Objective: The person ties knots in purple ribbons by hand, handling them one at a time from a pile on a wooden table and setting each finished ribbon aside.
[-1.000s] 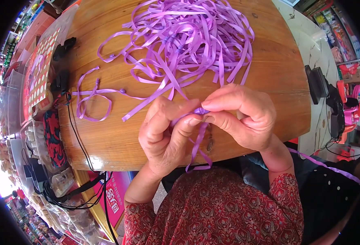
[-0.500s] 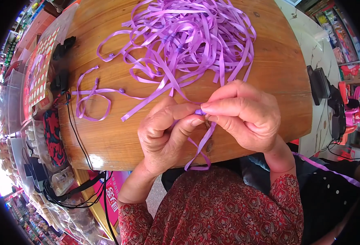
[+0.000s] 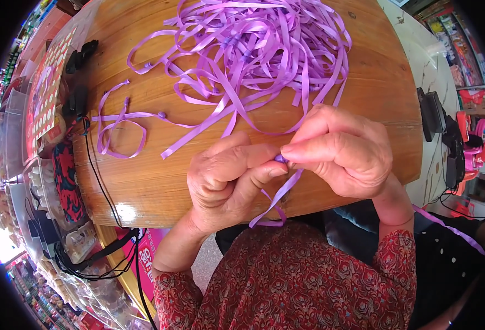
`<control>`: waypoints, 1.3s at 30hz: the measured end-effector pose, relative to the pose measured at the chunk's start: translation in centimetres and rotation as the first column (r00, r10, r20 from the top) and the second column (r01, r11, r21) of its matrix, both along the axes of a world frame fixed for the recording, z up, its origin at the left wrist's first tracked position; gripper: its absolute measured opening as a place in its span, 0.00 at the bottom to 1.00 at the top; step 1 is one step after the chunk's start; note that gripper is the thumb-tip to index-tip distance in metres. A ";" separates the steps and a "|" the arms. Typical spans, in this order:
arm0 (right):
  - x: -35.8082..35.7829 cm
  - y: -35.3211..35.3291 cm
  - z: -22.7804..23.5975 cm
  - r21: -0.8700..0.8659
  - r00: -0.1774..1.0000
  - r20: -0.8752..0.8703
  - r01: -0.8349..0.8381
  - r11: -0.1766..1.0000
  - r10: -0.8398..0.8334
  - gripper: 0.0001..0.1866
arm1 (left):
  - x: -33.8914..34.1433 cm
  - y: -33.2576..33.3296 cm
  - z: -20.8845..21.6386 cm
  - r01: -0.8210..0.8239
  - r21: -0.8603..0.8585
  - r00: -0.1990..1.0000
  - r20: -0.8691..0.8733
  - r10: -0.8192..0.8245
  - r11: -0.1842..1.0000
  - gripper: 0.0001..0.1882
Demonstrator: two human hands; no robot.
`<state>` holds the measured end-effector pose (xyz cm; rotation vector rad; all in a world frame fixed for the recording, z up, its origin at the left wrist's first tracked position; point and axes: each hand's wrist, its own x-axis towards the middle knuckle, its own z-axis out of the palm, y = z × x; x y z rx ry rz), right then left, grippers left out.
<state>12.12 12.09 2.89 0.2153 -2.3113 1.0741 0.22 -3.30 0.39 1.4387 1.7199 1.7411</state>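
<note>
Both my hands meet above the near part of the wooden table, pinching a purple ribbon [image 3: 280, 158] at a small knotted or folded spot. My left hand [image 3: 226, 179] is closed, its thumb and forefinger on the left of that spot. From the other side, my right hand [image 3: 344, 154] grips the ribbon between thumb and fingertips. A loop of the ribbon hangs below my fingers near the table's front edge. Beyond my hands lies a big tangled heap of purple ribbon [image 3: 278, 60], with several knots showing. What my curled fingers cover cannot be seen.
A separate knotted ribbon piece [image 3: 138, 116] lies left on the wooden table [image 3: 132, 187]. Black cables [image 3: 96, 176] run along its left edge, beside plastic containers and a dotted card [image 3: 55, 93]. A marble-patterned surface [image 3: 418, 60] adjoins at right, with black devices [image 3: 434, 113].
My right hand has shifted slightly right and down, and the pinched spot moved with it. A ribbon strand beyond now curves toward my right fingers. Both hands keep their pinch.
</note>
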 end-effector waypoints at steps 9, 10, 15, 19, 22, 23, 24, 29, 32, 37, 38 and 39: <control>-0.2 0.8 -0.5 -0.002 0.994 0.010 -0.113 0.994 0.113 0.13 | -0.9 0.0 0.1 0.088 -0.057 0.993 -0.078 -0.093 0.994 0.07; -0.3 0.7 -0.6 0.008 0.998 0.038 -0.049 0.999 0.049 0.14 | -1.0 0.3 0.0 0.107 -0.058 0.991 -0.074 -0.111 0.993 0.07; -0.4 1.4 -1.0 -0.042 0.995 0.075 -0.067 0.997 0.070 0.14 | -1.2 0.4 0.0 0.159 -0.098 0.982 -0.086 -0.167 0.982 0.07; -0.5 1.8 -0.8 -0.049 0.993 0.018 -0.112 0.992 0.113 0.13 | -1.3 0.4 0.1 0.203 -0.134 0.977 -0.042 -0.210 0.970 0.06; -0.7 1.8 -1.4 -0.011 0.991 -0.026 -0.132 0.991 0.132 0.13 | -1.6 0.4 0.1 0.257 -0.151 0.966 0.051 -0.252 0.955 0.06; -0.7 1.7 -1.6 0.021 0.990 -0.059 -0.129 0.991 0.130 0.13 | -1.7 0.4 0.0 0.284 -0.164 0.957 0.108 -0.269 0.945 0.05; -0.7 1.6 -1.7 0.016 0.990 -0.059 -0.127 0.992 0.128 0.13 | -1.7 0.5 -0.1 0.286 -0.168 0.956 0.110 -0.270 0.943 0.05; -0.2 1.4 -2.3 0.099 0.990 -0.077 -0.113 0.989 0.120 0.14 | -2.0 0.8 -0.4 0.405 -0.117 0.890 0.277 -0.362 0.907 0.05; 0.0 1.3 -2.6 0.112 0.986 -0.078 -0.141 0.984 0.150 0.13 | -1.9 0.6 -0.7 0.459 -0.108 0.839 0.377 -0.391 0.882 0.05; 0.0 0.7 -3.2 0.142 0.980 -0.127 -0.134 0.981 0.152 0.14 | -2.3 0.5 -0.5 0.520 -0.126 0.803 0.409 -0.433 0.845 0.05; 0.0 0.6 -3.3 0.153 0.979 -0.131 -0.135 0.979 0.156 0.15 | -2.4 0.4 -0.6 0.544 -0.139 0.790 0.417 -0.449 0.828 0.05; 0.0 0.5 -3.5 0.185 0.973 -0.168 -0.124 0.975 0.156 0.13 | -2.3 0.2 -0.7 0.557 -0.132 0.766 0.462 -0.447 0.820 0.05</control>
